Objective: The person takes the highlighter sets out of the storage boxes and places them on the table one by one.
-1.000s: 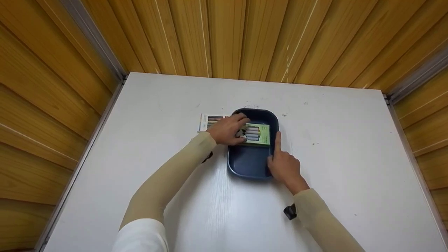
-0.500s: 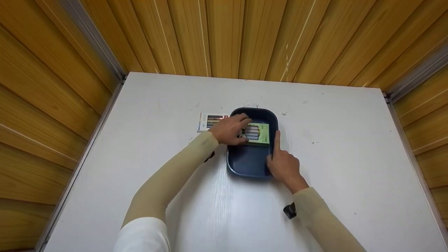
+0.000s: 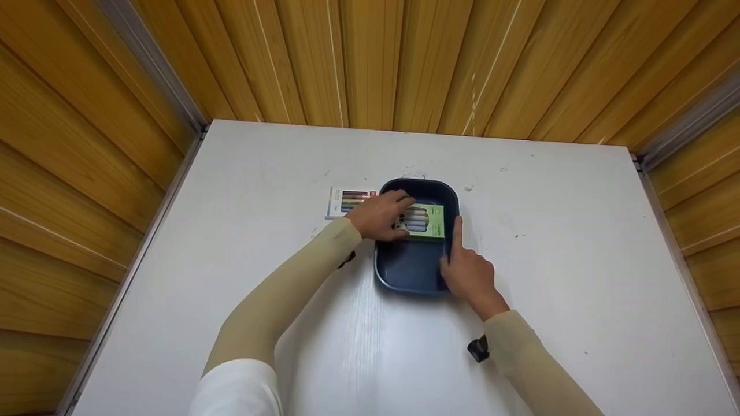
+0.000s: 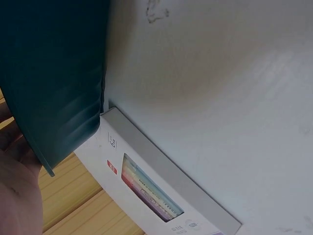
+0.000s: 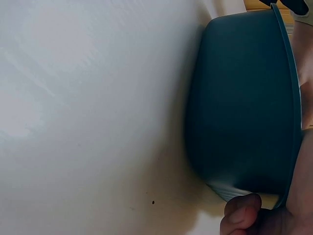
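Observation:
A dark blue tray with rounded corners stands on the white table. Across its middle lies a green box picturing pale, pen-like sticks. My left hand reaches over the tray's left rim and holds that box, fingers at the far edge, thumb at the near one. My right hand grips the right rim, index finger straight along it and thumb on the inner side. The right wrist view has curled fingertips by the tray's outer wall.
Left of the tray lies a white box of pens, partly behind my left hand. In the left wrist view this pen box touches or nearly touches the tray wall. Wood-patterned walls surround the table on three sides.
The tray, the green box and both hands hold nearly the same places. Only a very slight shift shows across the view.

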{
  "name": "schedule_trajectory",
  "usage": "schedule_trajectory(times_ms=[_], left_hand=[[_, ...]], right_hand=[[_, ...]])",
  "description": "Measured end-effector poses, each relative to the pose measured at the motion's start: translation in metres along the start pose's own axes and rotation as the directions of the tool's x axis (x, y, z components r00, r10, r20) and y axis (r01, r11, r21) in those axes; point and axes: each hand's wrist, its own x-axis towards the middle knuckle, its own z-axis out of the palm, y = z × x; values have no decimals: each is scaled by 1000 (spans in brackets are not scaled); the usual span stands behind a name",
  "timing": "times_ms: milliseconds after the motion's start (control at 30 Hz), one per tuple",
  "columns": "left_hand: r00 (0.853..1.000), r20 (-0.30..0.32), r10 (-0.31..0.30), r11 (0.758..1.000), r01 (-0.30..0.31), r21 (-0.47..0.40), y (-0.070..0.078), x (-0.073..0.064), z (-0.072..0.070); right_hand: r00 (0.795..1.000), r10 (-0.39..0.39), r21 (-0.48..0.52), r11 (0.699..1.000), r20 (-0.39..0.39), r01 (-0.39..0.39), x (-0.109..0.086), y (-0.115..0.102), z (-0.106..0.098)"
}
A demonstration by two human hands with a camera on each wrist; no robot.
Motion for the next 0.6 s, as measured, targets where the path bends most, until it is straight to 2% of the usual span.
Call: schedule_trajectory(times_ms=[167,400,600], left_hand=[[1000,10,-2,1000,2,2,1,2,0],[999,-8,31,999,-31,15,1,5,1],[1000,7,20,999,-20,31,0,8,3]], right_hand=[[1000,-3,5,1000,-10,3,0,1,0],[999,-27,-20,999,-45,26,-1,0,1],[999,-26,-16,1000,-46,26,-1,0,1]])
